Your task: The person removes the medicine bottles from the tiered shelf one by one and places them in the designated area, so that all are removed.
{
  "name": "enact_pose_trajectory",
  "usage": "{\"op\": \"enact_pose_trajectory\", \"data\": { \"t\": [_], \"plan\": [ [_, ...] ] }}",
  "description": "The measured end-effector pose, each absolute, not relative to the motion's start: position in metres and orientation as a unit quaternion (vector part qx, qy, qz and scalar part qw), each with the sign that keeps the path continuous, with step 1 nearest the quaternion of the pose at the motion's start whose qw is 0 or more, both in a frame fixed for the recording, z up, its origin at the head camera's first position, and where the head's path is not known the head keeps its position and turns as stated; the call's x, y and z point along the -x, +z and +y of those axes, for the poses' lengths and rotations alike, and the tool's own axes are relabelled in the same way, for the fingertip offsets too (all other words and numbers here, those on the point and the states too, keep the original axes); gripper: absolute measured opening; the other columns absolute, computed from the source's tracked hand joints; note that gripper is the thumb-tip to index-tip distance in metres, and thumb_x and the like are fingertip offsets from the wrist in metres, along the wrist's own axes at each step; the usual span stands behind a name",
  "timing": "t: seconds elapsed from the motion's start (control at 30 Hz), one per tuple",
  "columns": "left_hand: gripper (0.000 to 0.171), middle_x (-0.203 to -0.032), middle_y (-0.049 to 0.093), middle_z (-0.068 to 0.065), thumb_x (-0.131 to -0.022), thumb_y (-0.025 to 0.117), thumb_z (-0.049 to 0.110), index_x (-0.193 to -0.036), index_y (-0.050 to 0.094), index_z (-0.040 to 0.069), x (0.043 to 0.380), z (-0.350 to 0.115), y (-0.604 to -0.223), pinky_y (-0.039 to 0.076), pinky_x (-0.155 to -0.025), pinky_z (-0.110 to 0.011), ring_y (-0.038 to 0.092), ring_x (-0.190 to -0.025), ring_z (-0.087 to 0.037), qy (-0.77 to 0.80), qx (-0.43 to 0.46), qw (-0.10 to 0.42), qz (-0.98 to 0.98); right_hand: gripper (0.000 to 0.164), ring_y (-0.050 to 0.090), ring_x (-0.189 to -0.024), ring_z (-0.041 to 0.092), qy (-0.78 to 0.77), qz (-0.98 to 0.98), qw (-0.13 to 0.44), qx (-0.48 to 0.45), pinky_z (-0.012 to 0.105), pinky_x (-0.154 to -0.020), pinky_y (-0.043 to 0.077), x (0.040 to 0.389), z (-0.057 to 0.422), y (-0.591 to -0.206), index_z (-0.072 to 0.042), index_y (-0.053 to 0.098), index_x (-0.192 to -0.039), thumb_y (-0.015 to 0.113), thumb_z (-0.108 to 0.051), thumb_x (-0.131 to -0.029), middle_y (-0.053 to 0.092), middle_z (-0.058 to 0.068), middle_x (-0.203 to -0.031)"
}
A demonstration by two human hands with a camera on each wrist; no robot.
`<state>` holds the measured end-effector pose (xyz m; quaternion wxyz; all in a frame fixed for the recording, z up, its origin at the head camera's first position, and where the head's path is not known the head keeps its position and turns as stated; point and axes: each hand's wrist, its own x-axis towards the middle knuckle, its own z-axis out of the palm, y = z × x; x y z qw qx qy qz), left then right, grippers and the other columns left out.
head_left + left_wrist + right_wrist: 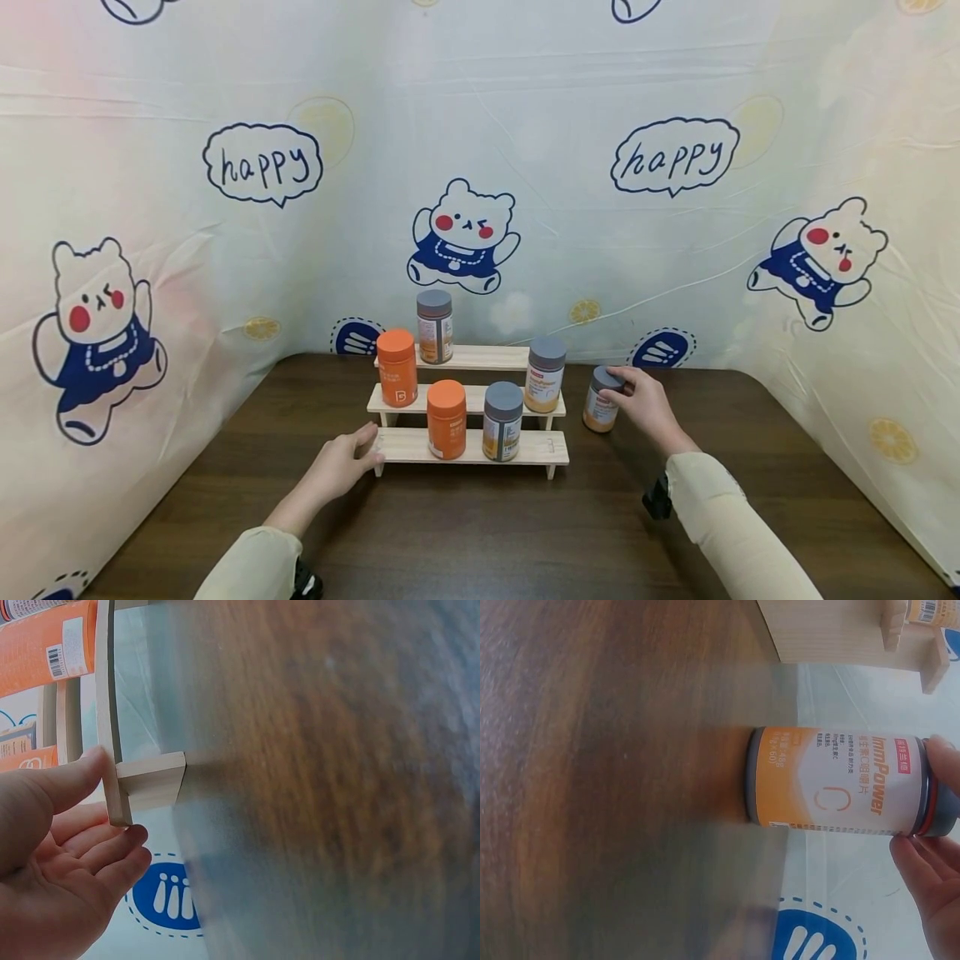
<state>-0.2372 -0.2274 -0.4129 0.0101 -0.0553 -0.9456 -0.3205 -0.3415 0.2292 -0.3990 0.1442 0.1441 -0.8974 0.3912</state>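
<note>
A three-tier wooden stand [408, 447] is on the table. My left hand [341, 465] holds the left end of its lowest step, thumb at the front edge and fingers behind, as the left wrist view shows. To the right of the stand, my right hand [647, 404] grips a supplement bottle [836, 780] by its grey cap, thumb and fingers on opposite sides. That bottle has a white and orange label and leans slightly in the head view. On the lowest step are an orange bottle [447, 425] and a grey-capped bottle [502, 427].
The middle step carries another orange bottle [397, 371] at left and a grey-capped bottle [544, 379] at right. One more grey-capped bottle [435, 329] stands on the top step. A printed cloth [555, 250] hangs behind the dark wooden table [465, 533].
</note>
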Motion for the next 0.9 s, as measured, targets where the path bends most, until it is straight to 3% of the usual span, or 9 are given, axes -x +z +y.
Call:
{"op": "enact_pose_trajectory", "data": {
  "t": [0.37,0.67,0.9],
  "plan": [
    [0.055,-0.138,0.038,-0.023,-0.089,0.062,0.019,-0.134,0.041,-0.007,0.237,-0.228,-0.413,0.032,-0.097,-0.053,0.037,-0.124,-0.039,-0.327,0.055,0.012,-0.944,0.047,0.055,-0.105,0.034,0.390,-0.900,0.135,-0.142,0.043,-0.080,0.049,0.341,0.230,-0.397,0.000,0.055,-0.124,0.069,-0.019,-0.083,0.052,0.021,-0.123],
    [0.056,-0.137,0.039,-0.023,-0.089,0.062,0.020,-0.133,0.042,-0.007,0.235,-0.228,-0.412,0.033,-0.096,-0.053,0.038,-0.123,-0.039,-0.322,0.058,0.015,-0.945,0.051,0.057,-0.097,0.033,0.368,-0.910,0.137,-0.135,0.044,-0.076,0.049,0.335,0.228,-0.375,-0.001,0.052,-0.128,0.068,-0.023,-0.085,0.058,0.022,-0.113],
    [0.057,-0.136,0.039,-0.024,-0.089,0.062,0.022,-0.133,0.043,-0.008,0.236,-0.228,-0.412,0.033,-0.096,-0.054,0.038,-0.123,-0.040,-0.320,0.060,0.015,-0.945,0.052,0.050,-0.112,0.039,0.364,-0.905,0.157,-0.154,0.048,-0.083,0.047,0.337,0.223,-0.343,-0.003,0.051,-0.130,0.066,-0.025,-0.086,0.049,0.022,-0.128]
  ]
}}
